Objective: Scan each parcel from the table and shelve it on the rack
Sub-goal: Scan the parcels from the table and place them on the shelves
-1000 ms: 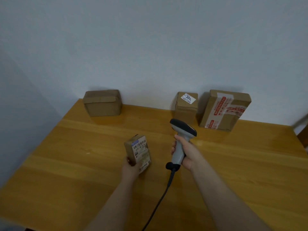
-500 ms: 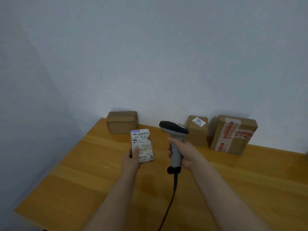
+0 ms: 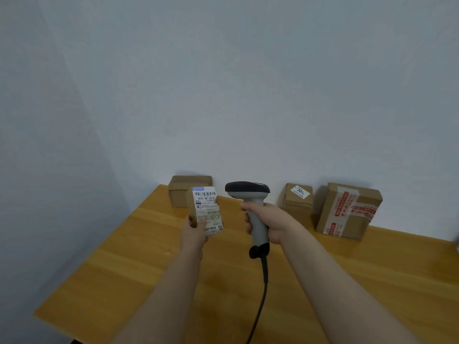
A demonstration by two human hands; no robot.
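Left hand (image 3: 193,233) grips small brown parcel (image 3: 205,210), white barcode label facing camera.

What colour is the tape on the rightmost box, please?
White tape with red print, on the brown box; clearest in the head view.

Body in frame: just two arms. Left forearm (image 3: 169,289) and right forearm (image 3: 335,281) both bare, uncovered skin up to the bottom edge of the view. Left hand (image 3: 192,232) and right hand (image 3: 272,223) bare as well, fingers uncovered.
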